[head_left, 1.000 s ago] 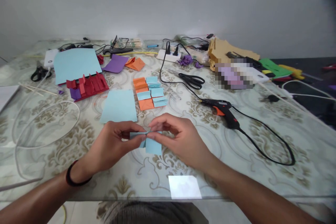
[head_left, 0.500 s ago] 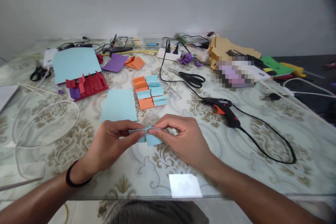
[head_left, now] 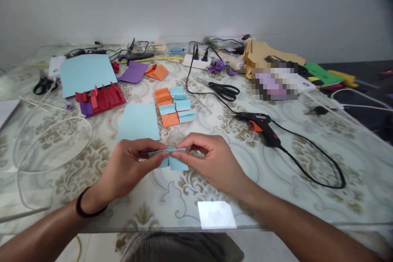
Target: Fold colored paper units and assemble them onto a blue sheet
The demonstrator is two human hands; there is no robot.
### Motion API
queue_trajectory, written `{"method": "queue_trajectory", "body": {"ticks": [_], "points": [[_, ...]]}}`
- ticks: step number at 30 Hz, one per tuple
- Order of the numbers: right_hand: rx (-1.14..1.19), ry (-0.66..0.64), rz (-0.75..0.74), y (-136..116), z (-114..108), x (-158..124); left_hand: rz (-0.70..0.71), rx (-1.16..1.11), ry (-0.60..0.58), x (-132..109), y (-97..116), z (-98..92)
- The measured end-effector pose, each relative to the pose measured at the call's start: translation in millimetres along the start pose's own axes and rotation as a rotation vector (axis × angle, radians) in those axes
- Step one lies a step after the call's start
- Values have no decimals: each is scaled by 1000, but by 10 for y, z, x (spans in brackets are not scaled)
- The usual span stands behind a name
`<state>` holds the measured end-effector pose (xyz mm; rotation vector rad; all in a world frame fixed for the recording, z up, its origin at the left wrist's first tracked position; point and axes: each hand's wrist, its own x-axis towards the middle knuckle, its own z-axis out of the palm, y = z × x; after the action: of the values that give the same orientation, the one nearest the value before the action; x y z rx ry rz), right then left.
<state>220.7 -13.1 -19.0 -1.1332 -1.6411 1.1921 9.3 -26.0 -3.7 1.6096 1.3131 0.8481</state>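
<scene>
Between thumb and fingers, my left hand (head_left: 129,168) pinches the left part of a folded light blue paper (head_left: 179,163). My right hand (head_left: 208,159) pinches the same paper from the right, thumb tips nearly meeting at its middle crease. The paper is held above the table, and fingers hide part of it. Just beyond lies a flat light blue sheet (head_left: 138,122). Beside that sheet sits a block of folded orange and light blue paper squares (head_left: 174,106).
A black glue gun (head_left: 260,125) with its cord lies to the right, near black-handled scissors (head_left: 224,91). Farther back are a white power strip (head_left: 196,62), a red folded paper piece (head_left: 106,98), a large blue sheet (head_left: 87,73) and a purple sheet (head_left: 132,71). A white cable (head_left: 90,131) loops at left.
The folded blue paper has shifted slightly left, its middle pressed flatter between my thumbs. Both hands keep their pinch on it.
</scene>
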Motion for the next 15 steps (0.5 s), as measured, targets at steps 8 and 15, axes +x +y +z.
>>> {"method": "queue_trajectory", "body": {"ticks": [8, 15], "points": [[59, -97, 98, 0, 2, 8, -49, -64, -44, 9, 17, -4], [156, -138, 43, -5, 15, -3, -58, -92, -86, -3, 14, -5]]}}
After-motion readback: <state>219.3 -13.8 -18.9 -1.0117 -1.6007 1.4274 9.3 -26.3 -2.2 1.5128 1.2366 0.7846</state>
